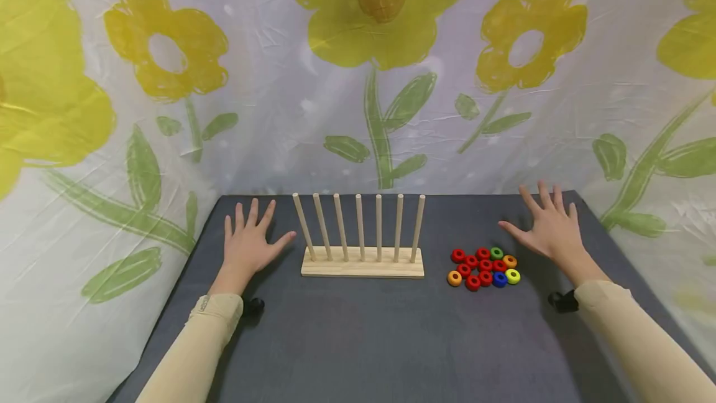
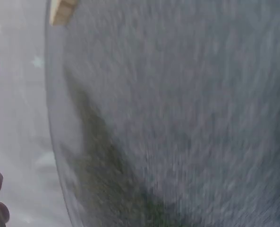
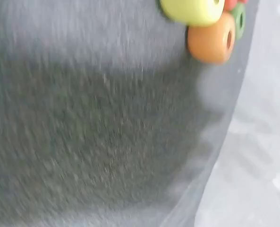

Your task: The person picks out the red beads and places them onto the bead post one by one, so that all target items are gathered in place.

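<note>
Fingers spread, my left hand (image 1: 248, 249) hovers over the dark table, left of a wooden peg rack (image 1: 362, 270). The rack has a flat pale base with several upright round pegs in one row, all bare. In the left wrist view only a corner of the rack (image 2: 63, 12) shows. My right hand (image 1: 554, 233), also spread, is held beyond and right of a cluster of ring beads (image 1: 485, 264). Most beads are red; others are orange, green, blue and yellow. A yellow bead (image 3: 194, 10) and an orange bead (image 3: 213, 40) appear large in the right wrist view. Neither hand holds anything.
Dark cloth covers the table (image 1: 358, 341). Behind and beside it hangs a pale curtain (image 1: 268, 142) printed with yellow flowers. A small black device sits at each wrist, and both hands cast shadows on the cloth.
</note>
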